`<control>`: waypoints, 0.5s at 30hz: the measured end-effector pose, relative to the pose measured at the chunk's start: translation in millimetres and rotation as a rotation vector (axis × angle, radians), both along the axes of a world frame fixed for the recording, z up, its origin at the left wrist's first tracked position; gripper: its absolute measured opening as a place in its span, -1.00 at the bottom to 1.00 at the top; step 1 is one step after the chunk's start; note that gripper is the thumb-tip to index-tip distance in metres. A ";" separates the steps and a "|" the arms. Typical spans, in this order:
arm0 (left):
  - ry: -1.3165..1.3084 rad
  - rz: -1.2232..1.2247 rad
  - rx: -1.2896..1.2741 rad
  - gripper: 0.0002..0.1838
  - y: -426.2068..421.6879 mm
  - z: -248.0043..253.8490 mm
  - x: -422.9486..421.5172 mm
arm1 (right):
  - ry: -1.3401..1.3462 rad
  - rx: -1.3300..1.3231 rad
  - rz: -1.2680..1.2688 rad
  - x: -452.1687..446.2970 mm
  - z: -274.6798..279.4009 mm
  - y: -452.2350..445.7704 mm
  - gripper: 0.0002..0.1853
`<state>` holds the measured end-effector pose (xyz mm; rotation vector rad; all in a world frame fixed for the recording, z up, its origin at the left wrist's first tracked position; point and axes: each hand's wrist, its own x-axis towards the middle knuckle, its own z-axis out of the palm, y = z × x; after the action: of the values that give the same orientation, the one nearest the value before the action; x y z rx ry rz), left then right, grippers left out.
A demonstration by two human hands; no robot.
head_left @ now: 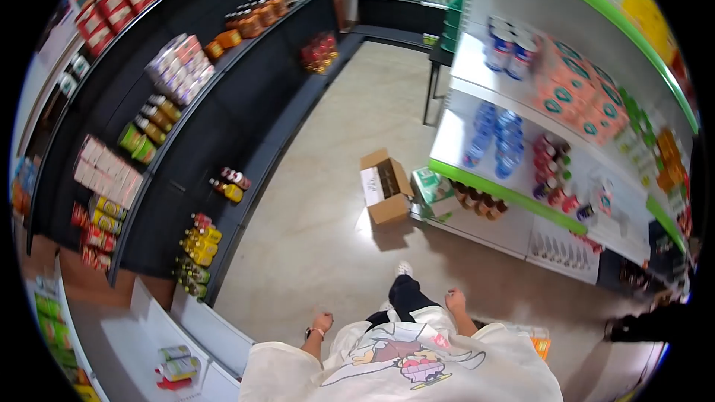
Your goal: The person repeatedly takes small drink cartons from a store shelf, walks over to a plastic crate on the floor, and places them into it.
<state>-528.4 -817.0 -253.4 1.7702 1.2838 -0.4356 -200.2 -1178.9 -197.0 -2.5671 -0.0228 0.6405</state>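
My left hand [322, 321] hangs at my side with its fingers curled in, and nothing shows in it. A band and a dark bracelet circle that wrist. On the other side, my right hand [454, 300] is also loosely curled and holds nothing that I can see. Both hands are over the floor, apart from any goods. Ahead stands an open cardboard box [386, 184] with its flaps spread. Beside it, against the white shelf, is a green and white carton [435, 191].
Dark shelving [261, 97] with jars, bottles and packs runs along the left. White shelving [514, 208] at right carries water bottles [509, 145] and pink packs [573, 93]. A dark-legged table [433, 78] stands farther back. A person's dark-clothed leg [648, 325] is at right.
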 end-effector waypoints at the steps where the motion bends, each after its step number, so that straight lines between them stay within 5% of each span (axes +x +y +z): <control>1: 0.000 0.005 -0.006 -0.63 -4.1 -1.4 -0.9 | 0.011 -0.001 0.003 6.6 -0.3 10.4 -0.69; 6: 0.005 -0.304 -0.152 -0.59 -3.3 11.9 31.7 | 0.133 0.037 0.086 45.2 -4.1 72.3 -0.70; 15: -0.125 -0.035 -0.127 -0.58 159.9 38.8 154.1 | 0.133 0.071 0.117 173.7 -26.4 242.3 -0.77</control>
<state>-374.3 -657.1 -214.6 1.6886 1.1150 -0.4103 -26.6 -936.5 -223.4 -2.4634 -0.1489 0.8386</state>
